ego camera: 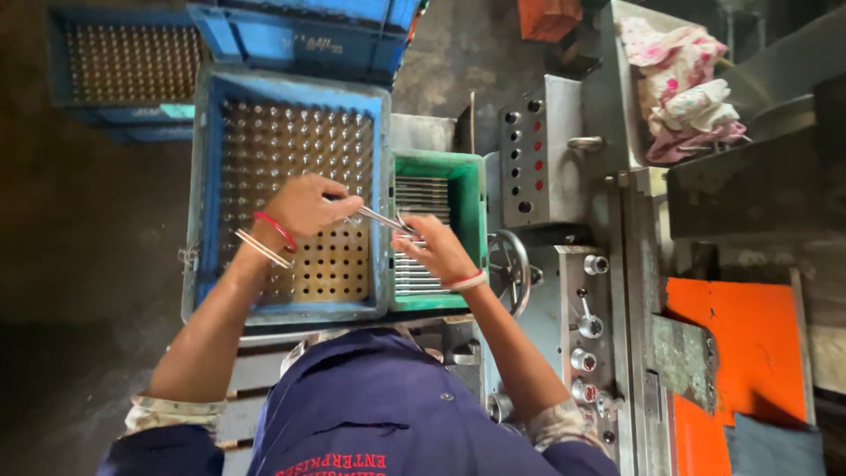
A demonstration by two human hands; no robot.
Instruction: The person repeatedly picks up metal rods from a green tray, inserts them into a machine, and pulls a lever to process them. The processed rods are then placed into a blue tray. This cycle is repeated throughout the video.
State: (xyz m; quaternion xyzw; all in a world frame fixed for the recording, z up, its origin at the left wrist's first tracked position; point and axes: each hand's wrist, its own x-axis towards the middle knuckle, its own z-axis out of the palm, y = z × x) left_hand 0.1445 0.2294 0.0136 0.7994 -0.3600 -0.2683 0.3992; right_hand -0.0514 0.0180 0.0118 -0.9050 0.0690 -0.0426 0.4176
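Above the rim between the blue plastic crate with its perforated rack and the small green bin of rods, the left hand and right hand pinch thin steel rods, best kept bunched and level.

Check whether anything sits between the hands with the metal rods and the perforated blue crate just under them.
Nothing visible does. The left hand and right hand hold thin metal rods over the blue crate and green bin. Below the left hand, the perforated rack lies open, with no lid or cloth across it.
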